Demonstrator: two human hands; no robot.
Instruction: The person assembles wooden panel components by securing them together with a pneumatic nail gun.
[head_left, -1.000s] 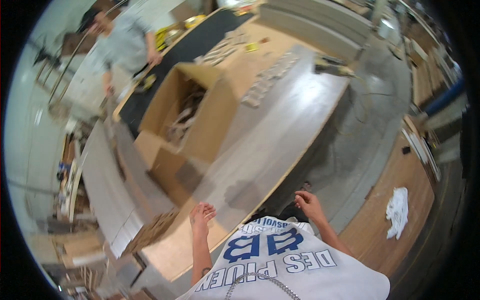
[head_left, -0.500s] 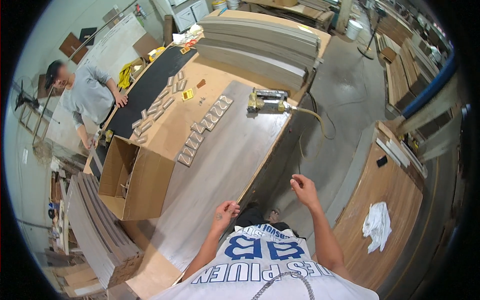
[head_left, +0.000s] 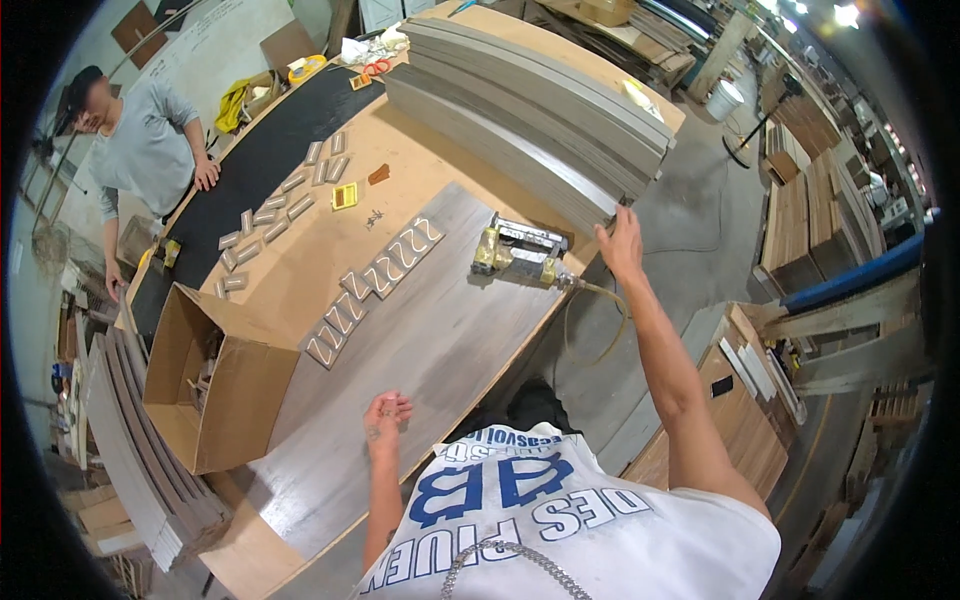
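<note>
One co-worker [head_left: 150, 140] in a grey sweatshirt, far left, leaning at the edge of the surface [head_left: 418, 150]; black strip [head_left: 275, 150] runs along that side. Near left, a stack of long grey boards [head_left: 140, 450], standing beside an open cardboard box [head_left: 245, 400]; box contents partly hidden, a few slim pieces visible.

Right of the box, farther off: loose small blocks [head_left: 300, 207] scattered on bare wood and black strip. Beside them a small yellow tray [head_left: 344, 196] and a rust-brown scrap [head_left: 378, 174].

Next, a row of zigzag-marked blocks [head_left: 385, 272], laid side by side along the left edge of a wide grey panel [head_left: 430, 330]. Panel lies flat on the surface.

Left hand [head_left: 388, 408] over the near part of this panel: fingers loosely bent, nothing seen in it. Contact with the panel cannot be told.

Farther right, a nail gun [head_left: 520, 252] on its side on the panel, hose [head_left: 600, 289] trailing off the edge. Beyond it, a tall stack of grey panels [head_left: 530, 110] at the far end.

Right hand [head_left: 618, 245], arm stretched out, at that stack's near right corner; thumb and fingers apart, grasping nothing visible. Touch uncertain.

Far right, on the floor: white bucket [head_left: 724, 101].
</note>
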